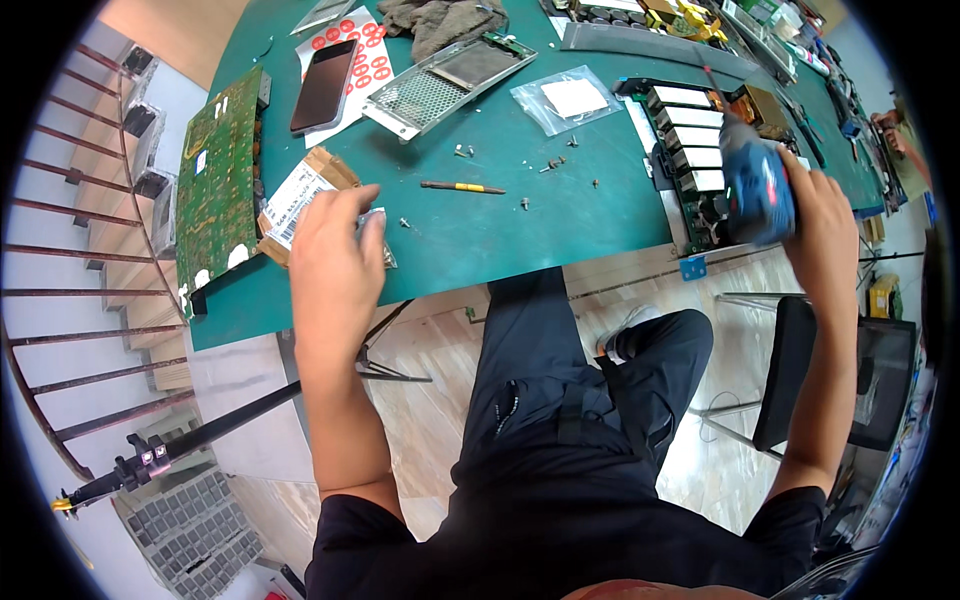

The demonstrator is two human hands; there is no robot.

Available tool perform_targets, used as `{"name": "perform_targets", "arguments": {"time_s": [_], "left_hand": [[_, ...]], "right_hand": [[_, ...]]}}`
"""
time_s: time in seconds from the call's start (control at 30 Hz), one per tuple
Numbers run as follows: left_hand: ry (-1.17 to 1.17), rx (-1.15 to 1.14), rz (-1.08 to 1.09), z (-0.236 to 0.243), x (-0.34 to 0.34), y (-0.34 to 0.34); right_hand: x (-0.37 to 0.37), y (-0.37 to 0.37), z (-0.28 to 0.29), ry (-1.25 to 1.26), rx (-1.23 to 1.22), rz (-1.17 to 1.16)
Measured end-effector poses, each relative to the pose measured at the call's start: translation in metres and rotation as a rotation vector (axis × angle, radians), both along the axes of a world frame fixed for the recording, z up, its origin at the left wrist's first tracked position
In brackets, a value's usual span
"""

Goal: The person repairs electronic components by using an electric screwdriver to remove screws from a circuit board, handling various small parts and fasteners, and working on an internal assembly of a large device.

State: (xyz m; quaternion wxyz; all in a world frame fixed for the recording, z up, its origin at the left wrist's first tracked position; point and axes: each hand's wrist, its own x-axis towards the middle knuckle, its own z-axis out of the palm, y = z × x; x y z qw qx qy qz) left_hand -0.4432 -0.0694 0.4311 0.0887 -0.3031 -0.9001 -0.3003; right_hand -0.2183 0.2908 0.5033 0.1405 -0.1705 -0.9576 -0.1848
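My left hand [337, 245] is over a small brown cardboard box [325, 165] with a white label, at the table's left front. Its thumb and forefinger are apart, and the other fingers are partly hidden. A bit of clear plastic bag [389, 258] shows beside the thumb. On the right, my right hand [820, 215] grips a blue and black cordless drill [757, 185]. The drill is tilted with its bit pointing away from me, above an open electronics unit [690, 150] with a row of white-topped parts. Where the bit's tip sits in depth is unclear.
On the green table [450, 235] lie a yellow-black pen-like tool [462, 187] and several loose screws [553, 164]. Around them are a large circuit board [222, 170], a phone [325, 85], a perforated metal cover [440, 85], a clear bag [566, 98] and a grey cloth [440, 22].
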Motion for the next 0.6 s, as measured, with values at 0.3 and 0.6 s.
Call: {"name": "perform_targets", "arguments": {"time_s": [0.3,0.6], "left_hand": [[0.036,-0.043,-0.022,-0.006,-0.005,-0.006],[0.003,-0.134,-0.037,-0.021,0.001,0.002]], "right_hand": [[-0.083,-0.014,-0.003,-0.026,0.066,0.376],[-0.167,-0.021,-0.024,-0.144,0.351,0.512]]}}
